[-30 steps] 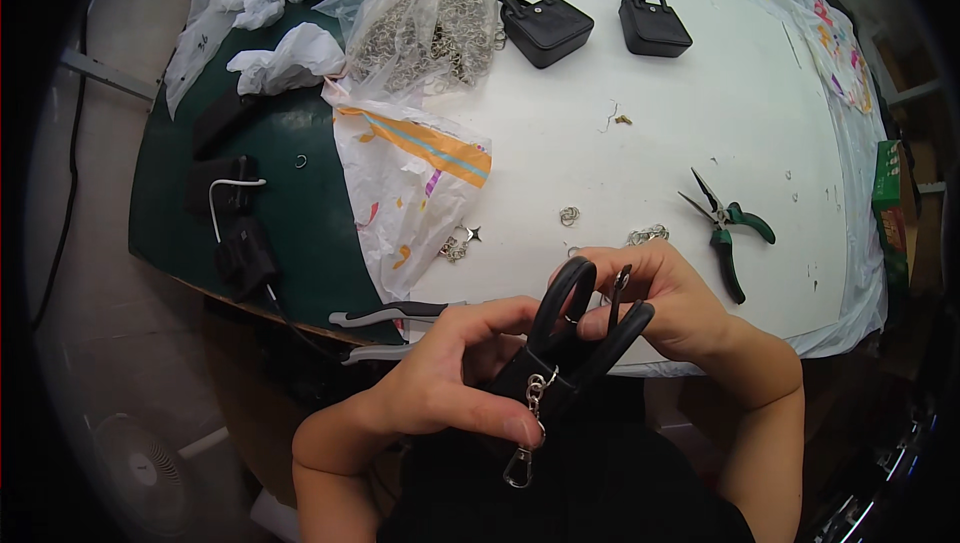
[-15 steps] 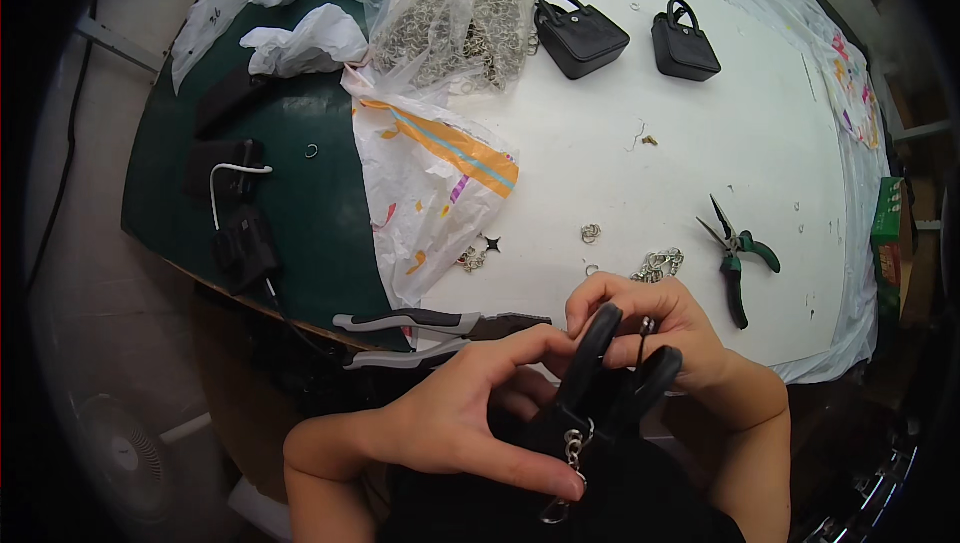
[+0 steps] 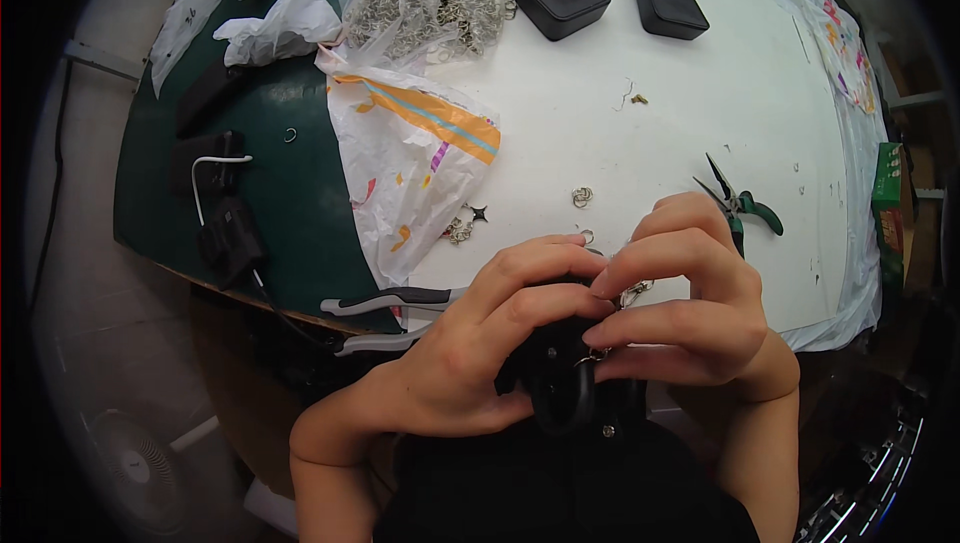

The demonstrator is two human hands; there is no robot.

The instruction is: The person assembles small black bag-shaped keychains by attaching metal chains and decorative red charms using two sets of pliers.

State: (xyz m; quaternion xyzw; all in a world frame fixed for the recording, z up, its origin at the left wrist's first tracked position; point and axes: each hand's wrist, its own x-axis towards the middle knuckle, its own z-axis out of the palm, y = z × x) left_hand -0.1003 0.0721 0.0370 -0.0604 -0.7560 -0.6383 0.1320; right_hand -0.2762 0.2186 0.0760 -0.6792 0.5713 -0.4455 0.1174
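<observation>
A small black handbag [image 3: 562, 405] is held close in front of me, its looped handles turned toward me. My left hand [image 3: 455, 348] wraps round its left side, closed on it. The fingers of my right hand [image 3: 695, 303] are bent and closed at a small silver metal ring [image 3: 597, 354] by the bag's handle. Part of the ring and most of the bag's body are hidden by my fingers. Just behind my right fingertips some silver chain [image 3: 636, 292] shows; whether it is joined to the bag I cannot tell.
Two black mini handbags [image 3: 562, 1] stand at the back. Grey-handled pliers [image 3: 390, 300] lie left of my hands, green-handled needle-nose pliers [image 3: 742, 205] to the right. A clear bag of metal rings [image 3: 425, 3] and a printed plastic bag [image 3: 400, 173] lie left of centre.
The handbag has been turned in my hands, its handles now pointing toward me. My right hand has lifted and curled over it. The whole view has shifted slightly.
</observation>
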